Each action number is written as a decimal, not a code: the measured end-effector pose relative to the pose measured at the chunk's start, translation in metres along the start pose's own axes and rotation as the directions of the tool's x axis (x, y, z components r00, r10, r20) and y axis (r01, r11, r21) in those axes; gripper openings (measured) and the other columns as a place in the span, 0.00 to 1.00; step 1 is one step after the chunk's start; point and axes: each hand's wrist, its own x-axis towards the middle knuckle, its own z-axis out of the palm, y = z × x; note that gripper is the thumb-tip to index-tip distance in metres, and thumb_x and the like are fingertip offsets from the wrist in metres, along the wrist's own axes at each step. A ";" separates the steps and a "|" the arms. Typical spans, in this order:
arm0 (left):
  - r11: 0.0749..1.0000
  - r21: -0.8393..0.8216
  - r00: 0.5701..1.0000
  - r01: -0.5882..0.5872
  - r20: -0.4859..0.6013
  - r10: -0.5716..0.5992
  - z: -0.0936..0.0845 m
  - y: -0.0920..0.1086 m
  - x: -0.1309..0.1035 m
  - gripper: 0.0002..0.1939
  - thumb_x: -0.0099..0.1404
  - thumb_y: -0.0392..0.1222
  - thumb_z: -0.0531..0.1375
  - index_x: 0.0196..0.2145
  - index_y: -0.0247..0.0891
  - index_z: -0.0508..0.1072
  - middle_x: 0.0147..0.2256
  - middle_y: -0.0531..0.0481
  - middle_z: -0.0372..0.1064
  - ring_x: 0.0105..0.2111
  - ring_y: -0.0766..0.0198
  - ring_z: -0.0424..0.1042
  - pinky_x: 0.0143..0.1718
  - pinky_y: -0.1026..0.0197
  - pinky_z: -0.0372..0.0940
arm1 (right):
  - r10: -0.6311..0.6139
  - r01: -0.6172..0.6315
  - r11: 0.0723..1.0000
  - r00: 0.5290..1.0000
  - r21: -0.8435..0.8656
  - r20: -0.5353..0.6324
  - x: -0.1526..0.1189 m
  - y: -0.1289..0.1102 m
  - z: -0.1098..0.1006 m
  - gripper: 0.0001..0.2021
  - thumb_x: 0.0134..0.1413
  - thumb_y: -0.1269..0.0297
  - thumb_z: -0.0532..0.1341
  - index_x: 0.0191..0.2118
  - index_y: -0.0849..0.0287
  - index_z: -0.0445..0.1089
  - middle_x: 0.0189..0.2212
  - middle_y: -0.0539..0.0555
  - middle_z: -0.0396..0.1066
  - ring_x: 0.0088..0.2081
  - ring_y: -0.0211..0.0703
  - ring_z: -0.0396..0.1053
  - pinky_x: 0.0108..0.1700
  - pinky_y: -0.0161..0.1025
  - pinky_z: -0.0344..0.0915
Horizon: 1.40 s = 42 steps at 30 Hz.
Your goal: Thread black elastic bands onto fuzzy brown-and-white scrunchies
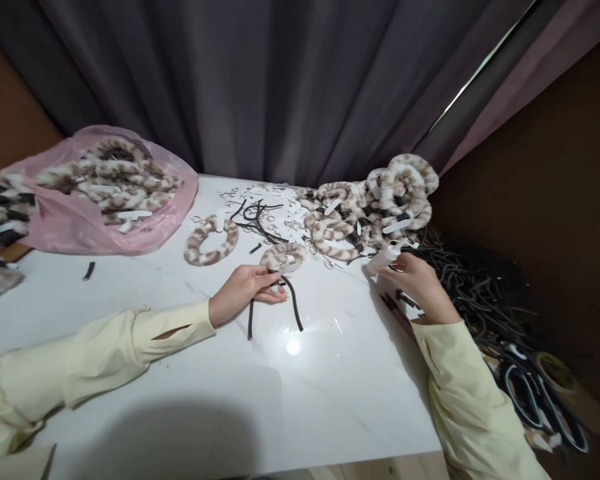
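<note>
My left hand [247, 290] is closed around the near end of a brown-and-white furry ring [284, 255], just above the tabletop. Two black cord ends [295, 307] hang from its grip toward me. My right hand [423, 283] is at the right side of the table, its fingers around a small white bottle [380, 259]; part of their grip is hidden. Beneath that hand lies a dark-handled tool [397, 313], partly covered. Another furry ring [211, 241] with a white tag lies beyond my left hand.
A pink plastic bag [175, 220] full of furry rings stands at the left. More furry rings [400, 193] are heaped at the back right, beside a mass of black cords [480, 287]. Loose cords [260, 220] and small metal rings and tags [285, 213] lie across the back.
</note>
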 end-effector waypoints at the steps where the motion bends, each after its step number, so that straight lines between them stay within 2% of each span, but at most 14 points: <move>1: 1.000 -0.004 1.000 0.001 -0.003 -0.001 0.000 0.000 0.000 0.15 0.56 0.45 0.61 0.32 0.26 0.69 0.33 0.36 0.74 0.35 0.52 0.75 0.42 0.54 0.69 | -0.021 0.022 0.999 1.000 -0.031 0.019 -0.003 0.001 -0.010 0.15 0.38 0.54 0.62 0.29 0.61 0.68 0.30 0.59 0.72 0.32 0.49 0.69 0.32 0.39 0.61; 3: 1.000 -0.011 1.000 0.005 -0.005 -0.005 0.000 0.000 0.000 0.15 0.55 0.45 0.61 0.32 0.26 0.69 0.33 0.35 0.74 0.35 0.52 0.75 0.42 0.54 0.69 | -0.046 0.051 0.995 0.997 -0.084 0.066 -0.012 0.003 -0.025 0.14 0.40 0.53 0.61 0.26 0.60 0.68 0.28 0.57 0.72 0.30 0.47 0.69 0.30 0.37 0.60; 5: 1.000 -0.015 1.000 0.011 -0.007 -0.011 -0.001 0.000 0.001 0.15 0.55 0.46 0.61 0.31 0.27 0.69 0.33 0.35 0.74 0.35 0.52 0.75 0.42 0.54 0.69 | -0.051 0.104 0.965 0.974 -0.240 0.219 -0.024 0.002 -0.033 0.13 0.42 0.53 0.61 0.21 0.60 0.67 0.23 0.55 0.71 0.26 0.44 0.68 0.28 0.36 0.58; 8: 1.000 -0.024 1.000 0.005 -0.012 -0.006 -0.001 0.000 0.001 0.15 0.55 0.46 0.61 0.29 0.27 0.69 0.34 0.34 0.74 0.35 0.52 0.75 0.42 0.55 0.69 | 0.051 0.167 0.892 0.887 -0.421 0.459 -0.050 -0.006 -0.029 0.14 0.49 0.55 0.57 0.21 0.59 0.64 0.18 0.53 0.68 0.21 0.40 0.65 0.24 0.34 0.55; 12: 0.999 -0.039 1.000 -0.001 -0.018 0.001 -0.003 -0.001 0.003 0.15 0.55 0.46 0.61 0.30 0.27 0.70 0.34 0.33 0.74 0.35 0.52 0.75 0.42 0.55 0.69 | -0.001 0.140 0.780 0.975 -0.610 0.223 -0.083 -0.017 -0.008 0.06 0.54 0.65 0.53 0.30 0.61 0.64 0.31 0.56 0.70 0.29 0.42 0.69 0.23 0.34 0.52; 16: 0.997 -0.080 1.000 -0.008 -0.022 0.007 -0.003 -0.002 0.004 0.14 0.55 0.44 0.60 0.31 0.27 0.69 0.32 0.35 0.74 0.35 0.52 0.75 0.40 0.55 0.70 | -0.095 0.144 0.758 0.989 -0.636 0.111 -0.098 -0.013 0.006 0.09 0.57 0.70 0.49 0.29 0.62 0.64 0.31 0.59 0.69 0.32 0.45 0.69 0.24 0.35 0.51; 19: 0.991 -0.128 0.999 -0.029 -0.020 0.027 -0.003 -0.002 0.003 0.13 0.55 0.43 0.61 0.32 0.27 0.69 0.31 0.37 0.74 0.34 0.52 0.75 0.39 0.56 0.70 | -0.148 0.163 0.877 0.987 -0.452 0.067 -0.095 -0.006 0.003 0.11 0.57 0.69 0.48 0.27 0.60 0.62 0.26 0.57 0.68 0.25 0.43 0.67 0.24 0.35 0.53; 22: 0.986 -0.161 0.999 -0.050 0.005 0.052 -0.005 -0.002 0.003 0.13 0.55 0.42 0.61 0.32 0.27 0.69 0.30 0.38 0.74 0.34 0.53 0.75 0.37 0.57 0.71 | -0.200 0.198 0.980 0.972 0.035 0.121 -0.088 -0.017 -0.009 0.10 0.57 0.61 0.48 0.29 0.58 0.60 0.20 0.53 0.65 0.23 0.42 0.65 0.25 0.35 0.57; 24: 0.983 -0.176 0.998 -0.059 0.021 0.064 -0.006 -0.003 0.003 0.13 0.56 0.42 0.61 0.32 0.26 0.70 0.29 0.38 0.74 0.33 0.53 0.75 0.36 0.58 0.71 | -0.254 0.174 0.924 0.945 0.341 0.206 -0.083 -0.037 -0.018 0.13 0.57 0.53 0.49 0.31 0.58 0.60 0.19 0.51 0.64 0.22 0.40 0.64 0.24 0.34 0.57; 28: 0.974 -0.217 0.996 -0.072 0.034 0.081 -0.009 -0.005 0.004 0.13 0.55 0.42 0.61 0.33 0.26 0.70 0.28 0.40 0.73 0.33 0.53 0.75 0.33 0.60 0.70 | -0.359 0.074 0.781 0.866 0.620 0.349 -0.075 -0.086 -0.016 0.17 0.51 0.48 0.56 0.36 0.60 0.61 0.21 0.49 0.65 0.18 0.32 0.56 0.21 0.33 0.54; 29: 0.971 -0.226 0.996 -0.071 0.039 0.082 -0.010 -0.005 0.004 0.13 0.55 0.42 0.61 0.33 0.26 0.70 0.28 0.40 0.73 0.32 0.54 0.75 0.33 0.61 0.70 | -0.376 0.026 0.751 0.838 0.660 0.396 -0.073 -0.095 -0.011 0.19 0.49 0.47 0.57 0.38 0.60 0.61 0.21 0.49 0.65 0.17 0.31 0.54 0.20 0.32 0.52; 32: 0.968 -0.246 0.995 -0.056 0.072 0.075 -0.012 -0.006 0.005 0.13 0.55 0.41 0.61 0.33 0.26 0.71 0.28 0.41 0.73 0.31 0.56 0.75 0.32 0.62 0.70 | -0.394 -0.071 0.720 0.777 0.691 0.491 -0.067 -0.110 0.009 0.21 0.42 0.47 0.62 0.31 0.61 0.62 0.19 0.48 0.65 0.17 0.29 0.53 0.19 0.31 0.49; 35: 0.964 -0.264 0.993 -0.036 0.101 0.065 -0.013 -0.005 0.006 0.11 0.55 0.40 0.61 0.32 0.27 0.72 0.27 0.41 0.74 0.29 0.58 0.75 0.31 0.63 0.70 | -0.372 -0.112 0.712 0.778 0.694 0.507 -0.067 -0.109 0.027 0.21 0.32 0.51 0.69 0.26 0.62 0.63 0.18 0.47 0.65 0.20 0.30 0.58 0.21 0.30 0.52; 42: 0.966 -0.252 0.990 -0.052 0.114 0.083 -0.013 -0.004 0.006 0.11 0.56 0.40 0.60 0.33 0.27 0.73 0.28 0.41 0.74 0.29 0.58 0.75 0.32 0.62 0.70 | -0.329 -0.261 0.666 0.738 0.699 0.589 -0.072 -0.105 0.038 0.18 0.38 0.52 0.67 0.23 0.63 0.65 0.13 0.46 0.63 0.13 0.25 0.46 0.16 0.29 0.41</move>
